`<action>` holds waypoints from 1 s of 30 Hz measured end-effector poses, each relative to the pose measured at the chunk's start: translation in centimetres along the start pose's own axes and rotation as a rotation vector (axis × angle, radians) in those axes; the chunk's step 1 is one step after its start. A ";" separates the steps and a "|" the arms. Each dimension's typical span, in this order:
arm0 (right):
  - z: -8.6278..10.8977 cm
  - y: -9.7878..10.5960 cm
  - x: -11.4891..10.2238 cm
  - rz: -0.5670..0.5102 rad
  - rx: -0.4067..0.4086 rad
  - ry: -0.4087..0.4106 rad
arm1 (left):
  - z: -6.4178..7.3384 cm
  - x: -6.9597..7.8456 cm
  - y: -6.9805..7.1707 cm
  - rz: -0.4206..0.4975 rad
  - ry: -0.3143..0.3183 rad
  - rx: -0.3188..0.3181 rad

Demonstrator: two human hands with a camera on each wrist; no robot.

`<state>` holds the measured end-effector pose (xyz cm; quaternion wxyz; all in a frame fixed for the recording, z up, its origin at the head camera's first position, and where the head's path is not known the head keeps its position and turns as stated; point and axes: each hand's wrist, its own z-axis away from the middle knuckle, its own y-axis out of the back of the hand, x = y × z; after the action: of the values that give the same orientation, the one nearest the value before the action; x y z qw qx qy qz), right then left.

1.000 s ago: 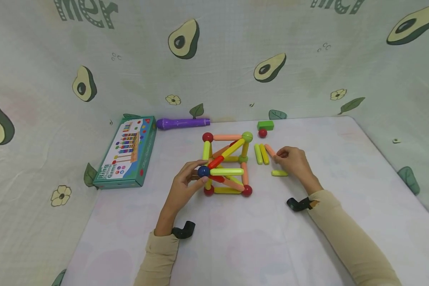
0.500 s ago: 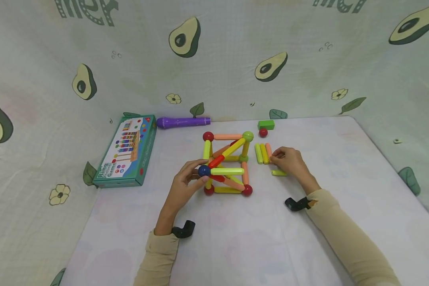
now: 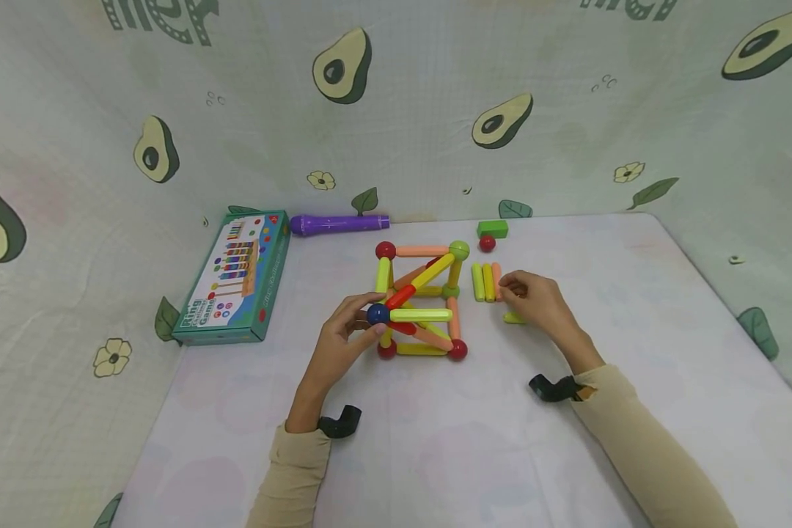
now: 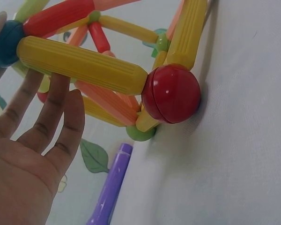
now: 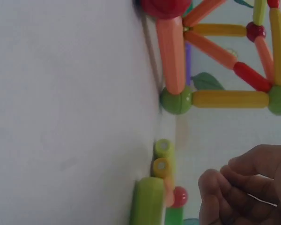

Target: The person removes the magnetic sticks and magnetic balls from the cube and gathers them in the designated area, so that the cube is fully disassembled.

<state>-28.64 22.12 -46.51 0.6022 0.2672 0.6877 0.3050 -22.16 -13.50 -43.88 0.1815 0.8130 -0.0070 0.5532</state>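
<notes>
In the head view my left hand (image 3: pixel 343 337) holds the blue ball (image 3: pixel 378 314) at the near corner of a frame built from coloured magnetic sticks and balls. From that ball a light green stick (image 3: pixel 421 315) extends to the right. The left wrist view shows fingers behind a yellow stick (image 4: pixel 84 65) that ends at a red ball (image 4: pixel 171 93). My right hand (image 3: pixel 534 297) hovers beside an orange stick (image 3: pixel 497 282), its fingers loosely bent and holding nothing. That stick lies alongside a yellow stick (image 3: pixel 488 283) and a lime stick (image 3: pixel 478 283).
One more lime stick (image 3: pixel 513 317) lies partly behind the right hand. Farther back are a red ball (image 3: pixel 487 243) and a green block (image 3: pixel 493 229). A purple microphone-shaped toy (image 3: pixel 339 224) and a toy box (image 3: pixel 234 279) stand at the left rear, by the printed cloth backdrop.
The right hand turned the orange stick from slanted to parallel with the yellow one, then let it go. The left hand stays on the blue ball.
</notes>
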 end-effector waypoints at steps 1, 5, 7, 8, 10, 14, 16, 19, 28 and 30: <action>0.3 0.0 -0.3 -0.005 -0.001 0.032 | 0.0 0.0 0.0 0.001 0.003 -0.002; 1.5 0.3 -1.8 -0.030 -0.001 0.151 | 0.1 -0.1 0.1 0.010 0.013 -0.008; 2.0 0.5 -2.6 -0.048 0.010 0.210 | 0.0 -0.1 0.1 0.012 0.004 -0.008; 2.2 0.6 -3.0 -0.060 0.016 0.241 | 0.0 -0.1 0.1 0.012 0.001 -0.006; 2.4 0.6 -3.9 -0.076 0.027 0.313 | -0.2 -0.1 0.1 0.012 -0.007 0.002; 2.8 0.6 -5.6 -0.130 0.012 0.454 | -0.2 -0.1 0.0 0.014 -0.003 0.014; 3.0 0.5 -6.2 -0.150 0.000 0.507 | -0.2 -0.3 -0.1 0.016 0.002 0.010; 3.1 0.5 -7.0 -0.177 -0.023 0.547 | -0.3 -0.4 -0.3 0.018 0.006 0.005; 3.5 -0.3 -8.4 -0.225 -0.096 0.592 | -0.3 -0.4 -0.3 0.015 0.022 0.013; 3.5 -0.5 -8.6 -0.220 -0.108 0.592 | -0.3 -0.4 -0.2 0.011 0.021 0.012</action>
<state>-24.08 15.79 -41.50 0.4186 0.0586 0.8406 0.3388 -22.52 -13.32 -44.26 0.1735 0.8081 -0.0061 0.5629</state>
